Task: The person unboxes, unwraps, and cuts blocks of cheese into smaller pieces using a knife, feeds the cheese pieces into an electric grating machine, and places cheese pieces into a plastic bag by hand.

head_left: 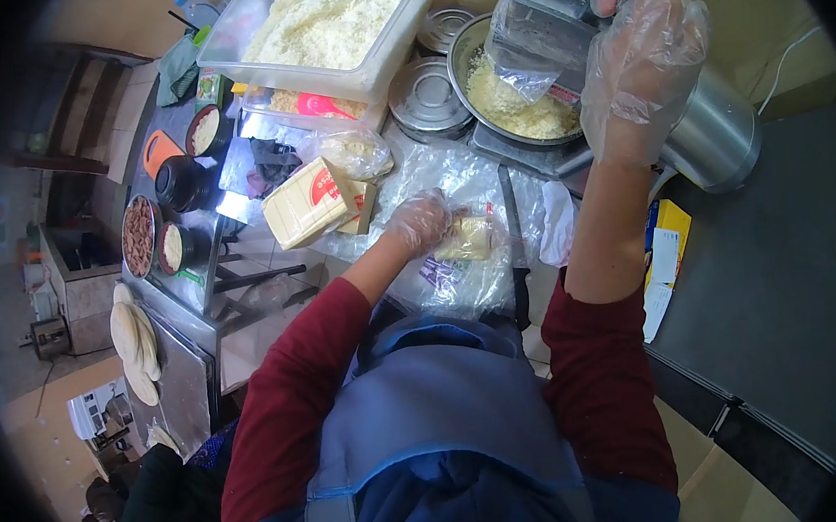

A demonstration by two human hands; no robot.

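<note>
My left hand (422, 223), in a clear plastic glove, has its fingers closed on the left end of a pale yellow block (465, 238) that lies on plastic sheeting (461, 176). Up at the right, my right hand (643, 37), gloved too, is at the right side of a dark grater machine (545, 19); its fingers are bent and what they hold, if anything, cannot be made out. Below the machine, a round metal bowl (462, 64) contains pale shreds. A long dark knife (512, 225) lies right of the block.
Wrapped cheese blocks (309, 203) sit left of my left hand. A large clear tub (376, 80) of white shreds stands behind them, beside round metal lids (429, 95). At the right are a metal jug (717, 138) and a yellow box (672, 224). Flatbreads (133, 339) lie far left.
</note>
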